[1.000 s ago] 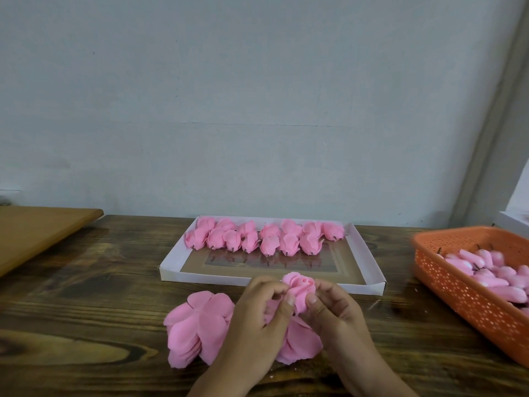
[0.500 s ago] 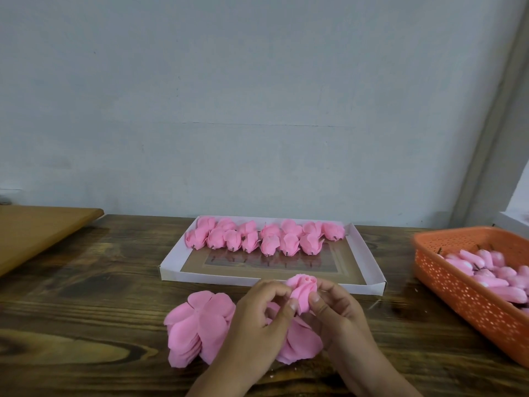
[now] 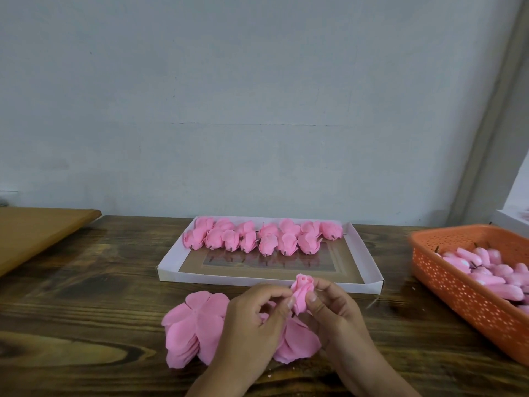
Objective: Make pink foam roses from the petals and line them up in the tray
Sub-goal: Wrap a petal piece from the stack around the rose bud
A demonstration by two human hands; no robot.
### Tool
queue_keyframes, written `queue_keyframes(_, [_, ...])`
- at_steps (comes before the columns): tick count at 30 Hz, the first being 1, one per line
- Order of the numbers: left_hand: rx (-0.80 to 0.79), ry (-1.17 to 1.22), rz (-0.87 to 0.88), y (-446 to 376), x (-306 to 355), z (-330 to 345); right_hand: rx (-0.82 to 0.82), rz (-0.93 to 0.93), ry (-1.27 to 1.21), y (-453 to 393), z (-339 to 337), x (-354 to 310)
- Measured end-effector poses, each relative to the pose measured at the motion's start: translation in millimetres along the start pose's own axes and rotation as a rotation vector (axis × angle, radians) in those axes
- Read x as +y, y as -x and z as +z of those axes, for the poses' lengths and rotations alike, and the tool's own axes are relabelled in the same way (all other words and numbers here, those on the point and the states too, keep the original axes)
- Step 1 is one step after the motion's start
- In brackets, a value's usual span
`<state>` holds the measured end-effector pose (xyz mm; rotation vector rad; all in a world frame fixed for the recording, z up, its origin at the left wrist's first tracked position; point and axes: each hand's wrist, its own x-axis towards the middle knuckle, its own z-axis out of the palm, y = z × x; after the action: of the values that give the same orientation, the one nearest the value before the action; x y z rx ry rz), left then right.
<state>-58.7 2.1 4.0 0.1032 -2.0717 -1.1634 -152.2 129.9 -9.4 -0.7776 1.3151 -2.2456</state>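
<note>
Both hands have drawn slightly nearer since a second ago. Left hand [image 3: 252, 319] and right hand [image 3: 332, 313] pinch the rose bud [image 3: 303, 293] between thumbs and fingertips, upright above the loose petals [image 3: 194, 328], before the tray [image 3: 360, 253].

Bare hands [image 3: 292, 319], forearms unsleeved, no jewellery.

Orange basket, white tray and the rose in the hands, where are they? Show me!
orange basket [image 3: 458, 285], head view, on its holed front wall.
white tray [image 3: 361, 250], head view, on its right rim.
rose [image 3: 303, 290], head view, on the bud's wrapped petal between both hands' fingers.
</note>
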Motion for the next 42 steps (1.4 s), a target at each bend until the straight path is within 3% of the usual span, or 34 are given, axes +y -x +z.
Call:
queue_keyframes(22, [-0.039,0.158,-0.126,-1.4,5.2,-1.4,0.027,0.025,0.006,0.5,-0.7,3.5])
queue_keyframes(31, [-0.058,0.374,-0.312,-4.0,5.3,1.8,-0.007,0.053,0.026,0.1,-0.4,4.7])
queue_keyframes(42, [0.046,0.357,-0.363,-5.6,5.8,3.1,-0.037,0.084,-0.016,1.1,0.6,5.0])
